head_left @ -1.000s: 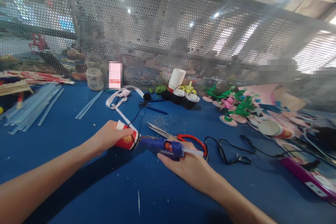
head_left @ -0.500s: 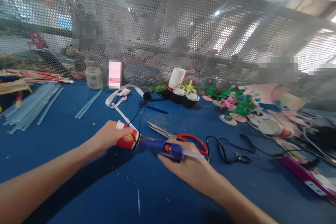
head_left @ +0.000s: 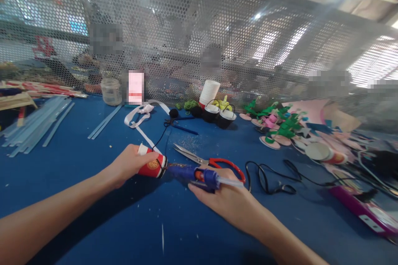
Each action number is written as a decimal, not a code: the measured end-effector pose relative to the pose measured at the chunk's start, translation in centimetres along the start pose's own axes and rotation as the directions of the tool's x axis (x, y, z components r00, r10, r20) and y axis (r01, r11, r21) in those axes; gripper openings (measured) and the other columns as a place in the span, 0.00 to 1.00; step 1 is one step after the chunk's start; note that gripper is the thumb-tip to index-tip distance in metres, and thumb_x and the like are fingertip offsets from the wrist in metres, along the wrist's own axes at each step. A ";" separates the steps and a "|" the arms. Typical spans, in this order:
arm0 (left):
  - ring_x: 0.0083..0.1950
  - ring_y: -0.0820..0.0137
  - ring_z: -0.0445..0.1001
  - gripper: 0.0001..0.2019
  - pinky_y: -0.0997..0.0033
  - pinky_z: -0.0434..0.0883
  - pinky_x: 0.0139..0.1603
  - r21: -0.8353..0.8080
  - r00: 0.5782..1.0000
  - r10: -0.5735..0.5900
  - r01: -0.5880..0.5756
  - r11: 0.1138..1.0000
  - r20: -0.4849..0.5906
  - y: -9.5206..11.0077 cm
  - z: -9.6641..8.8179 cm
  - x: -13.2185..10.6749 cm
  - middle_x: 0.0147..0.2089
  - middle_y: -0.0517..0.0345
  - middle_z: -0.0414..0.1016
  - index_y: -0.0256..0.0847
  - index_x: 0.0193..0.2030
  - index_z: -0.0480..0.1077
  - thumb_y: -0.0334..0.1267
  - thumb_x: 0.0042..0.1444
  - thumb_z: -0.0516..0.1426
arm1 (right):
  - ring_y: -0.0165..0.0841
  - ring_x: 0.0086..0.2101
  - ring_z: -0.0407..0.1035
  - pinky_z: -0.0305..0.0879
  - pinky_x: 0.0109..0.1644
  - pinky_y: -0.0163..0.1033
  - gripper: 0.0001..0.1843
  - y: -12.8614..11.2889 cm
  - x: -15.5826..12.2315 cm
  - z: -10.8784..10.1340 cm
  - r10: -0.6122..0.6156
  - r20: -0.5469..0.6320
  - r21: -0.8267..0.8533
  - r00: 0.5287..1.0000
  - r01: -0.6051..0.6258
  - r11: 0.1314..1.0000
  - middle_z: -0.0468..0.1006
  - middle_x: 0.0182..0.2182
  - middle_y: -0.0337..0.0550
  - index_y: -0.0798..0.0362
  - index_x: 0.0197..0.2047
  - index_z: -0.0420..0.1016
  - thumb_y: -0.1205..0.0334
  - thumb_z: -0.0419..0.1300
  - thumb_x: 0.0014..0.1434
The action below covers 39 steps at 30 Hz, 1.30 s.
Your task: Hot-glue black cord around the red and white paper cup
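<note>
My left hand (head_left: pixel 129 163) is closed round a red paper cup (head_left: pixel 151 167) that lies tilted on its side, its white end toward the left. A black cord (head_left: pixel 161 136) runs from a small black ball of yarn (head_left: pixel 173 113) down to the cup. In my right hand (head_left: pixel 225 190) is a blue hot glue gun (head_left: pixel 192 174), with a clear glue stick poking out of its back. The gun's nozzle points left, at the cup's dark-edged right end; whether it touches cannot be made out. Red-handled scissors (head_left: pixel 199 158) lie just behind the gun.
Black-wrapped cups (head_left: pixel 226 119) and a stack of white cups (head_left: pixel 209 92) stand by the mesh partition. Clear glue sticks (head_left: pixel 40 122) lie left. Green and pink craft pieces (head_left: pixel 280 126), a looping black cable (head_left: pixel 264 176) and a purple power strip (head_left: pixel 362 211) occupy the right.
The cup and glue gun have hardly moved; the cup has shifted very slightly to the right. Both hands keep their hold.
</note>
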<state>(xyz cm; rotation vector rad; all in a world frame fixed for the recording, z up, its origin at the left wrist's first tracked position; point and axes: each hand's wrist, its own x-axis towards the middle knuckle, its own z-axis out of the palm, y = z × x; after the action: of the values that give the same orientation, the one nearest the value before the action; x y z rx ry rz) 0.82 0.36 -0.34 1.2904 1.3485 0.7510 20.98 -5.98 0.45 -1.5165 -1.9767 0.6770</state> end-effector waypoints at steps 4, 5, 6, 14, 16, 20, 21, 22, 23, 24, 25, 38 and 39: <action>0.19 0.74 0.60 0.13 0.76 0.53 0.21 0.010 1.000 0.004 -0.004 1.000 0.015 0.0 0.0 -0.2 0.15 0.64 0.65 0.34 0.18 0.68 0.44 0.38 0.57 | 0.25 0.18 0.57 0.56 0.19 0.30 0.06 0.2 0.1 0.1 -0.047 -0.058 0.005 0.997 0.048 0.999 0.65 0.16 0.35 0.53 0.21 0.65 0.63 0.55 0.47; 0.18 0.75 0.59 0.12 0.76 0.52 0.21 0.016 1.000 0.009 -0.009 1.000 0.017 0.0 0.0 -0.2 0.15 0.64 0.64 0.34 0.18 0.68 0.44 0.38 0.57 | 0.26 0.18 0.58 0.56 0.19 0.30 0.05 0.2 0.1 0.1 -0.060 -0.083 0.007 0.995 0.061 0.998 0.66 0.16 0.35 0.54 0.22 0.66 0.63 0.55 0.47; 0.18 0.75 0.59 0.12 0.76 0.52 0.21 0.022 1.000 0.015 -0.016 1.000 0.018 0.1 0.0 -0.2 0.14 0.65 0.63 0.35 0.18 0.67 0.44 0.38 0.57 | 0.26 0.18 0.59 0.56 0.19 0.30 0.05 0.2 0.2 0.1 -0.066 -0.101 0.008 0.993 0.067 0.998 0.66 0.16 0.35 0.54 0.22 0.67 0.63 0.55 0.47; 0.18 0.78 0.56 0.11 0.77 0.50 0.20 0.035 1.000 0.025 -0.026 0.999 0.017 0.4 0.2 -0.4 0.14 0.68 0.61 0.36 0.15 0.64 0.41 0.38 0.58 | 0.22 0.14 0.54 0.53 0.16 0.28 0.10 -0.3 0.3 -0.3 0.017 -0.048 -0.032 0.999 -0.018 0.999 0.60 0.12 0.31 0.54 0.18 0.61 0.62 0.54 0.48; 0.18 0.78 0.55 0.12 0.77 0.50 0.20 0.043 0.999 0.030 -0.031 0.999 0.022 0.4 0.2 -0.4 0.14 0.68 0.60 0.36 0.15 0.63 0.41 0.39 0.58 | 0.23 0.14 0.55 0.53 0.16 0.28 0.09 -0.3 0.2 -0.3 0.039 -0.029 -0.033 0.999 -0.040 0.999 0.60 0.13 0.32 0.54 0.20 0.63 0.61 0.54 0.48; 0.18 0.78 0.54 0.12 0.78 0.49 0.20 0.075 0.999 0.036 -0.038 0.997 0.017 0.3 0.2 -0.4 0.14 0.68 0.59 0.36 0.15 0.63 0.42 0.39 0.57 | 0.23 0.15 0.55 0.53 0.17 0.28 0.09 -0.2 0.1 -0.3 0.022 -0.029 -0.030 0.999 -0.023 0.999 0.61 0.14 0.33 0.54 0.19 0.63 0.62 0.54 0.48; 0.18 0.78 0.55 0.12 0.78 0.49 0.20 0.074 0.999 0.034 -0.035 0.997 0.020 0.3 0.2 -0.5 0.14 0.68 0.60 0.36 0.16 0.64 0.42 0.39 0.57 | 0.24 0.16 0.56 0.53 0.17 0.28 0.09 -0.2 0.0 -0.3 0.015 -0.027 -0.026 1.000 -0.016 1.000 0.62 0.14 0.33 0.55 0.20 0.63 0.62 0.54 0.48; 0.18 0.78 0.55 0.11 0.78 0.50 0.20 0.068 0.999 0.031 -0.032 0.997 0.023 0.3 0.2 -0.5 0.15 0.68 0.61 0.36 0.16 0.64 0.41 0.39 0.57 | 0.24 0.17 0.56 0.54 0.18 0.29 0.08 -0.1 0.0 -0.2 0.009 -0.020 -0.019 1.000 -0.010 1.000 0.63 0.15 0.34 0.55 0.20 0.64 0.62 0.54 0.48; 0.19 0.78 0.56 0.11 0.77 0.51 0.20 0.058 0.999 0.028 -0.029 0.998 0.027 0.4 0.3 -0.5 0.15 0.67 0.61 0.36 0.16 0.65 0.41 0.39 0.57 | 0.25 0.18 0.57 0.54 0.19 0.29 0.07 0.0 -0.1 -0.2 0.003 -0.011 -0.010 1.000 -0.004 1.000 0.65 0.16 0.35 0.55 0.21 0.65 0.62 0.54 0.48; 0.19 0.77 0.57 0.10 0.77 0.51 0.21 0.043 0.999 0.027 -0.028 0.999 0.040 0.4 0.3 -0.5 0.16 0.66 0.63 0.36 0.17 0.65 0.41 0.39 0.57 | 0.25 0.19 0.58 0.55 0.20 0.29 0.07 0.0 -0.1 -0.2 -0.006 -0.002 -0.001 1.000 0.006 1.000 0.66 0.17 0.36 0.55 0.22 0.66 0.63 0.54 0.48; 0.19 0.77 0.57 0.11 0.77 0.51 0.21 0.037 0.999 0.021 -0.022 0.999 0.028 0.4 0.3 -0.5 0.15 0.67 0.62 0.36 0.16 0.64 0.42 0.38 0.57 | 0.26 0.20 0.59 0.56 0.21 0.29 0.07 0.0 -0.2 -0.1 -0.016 0.005 0.005 1.000 0.016 1.000 0.67 0.18 0.36 0.55 0.22 0.67 0.63 0.53 0.48; 0.17 0.77 0.55 0.12 0.76 0.49 0.20 0.116 0.998 0.048 -0.052 0.992 0.036 -0.4 -0.2 0.1 0.14 0.67 0.60 0.37 0.16 0.63 0.43 0.39 0.57 | 0.24 0.14 0.59 0.55 0.17 0.29 0.10 -0.2 0.1 -0.5 0.156 0.050 0.008 0.986 -0.157 0.988 0.62 0.12 0.32 0.54 0.21 0.65 0.58 0.54 0.48; 0.17 0.77 0.55 0.13 0.75 0.49 0.20 0.128 0.998 0.054 -0.058 0.990 0.037 -0.4 -0.2 0.1 0.13 0.67 0.59 0.37 0.15 0.63 0.45 0.39 0.57 | 0.24 0.14 0.58 0.55 0.16 0.29 0.10 -0.2 0.1 -0.5 0.182 0.064 0.011 0.981 -0.183 0.983 0.61 0.11 0.32 0.54 0.21 0.65 0.57 0.55 0.47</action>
<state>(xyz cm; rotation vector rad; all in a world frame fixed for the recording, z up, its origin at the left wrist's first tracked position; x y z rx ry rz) 0.52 0.43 -0.72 1.4421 1.3563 0.6866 21.17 -5.88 0.94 -1.6997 -1.8875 0.8243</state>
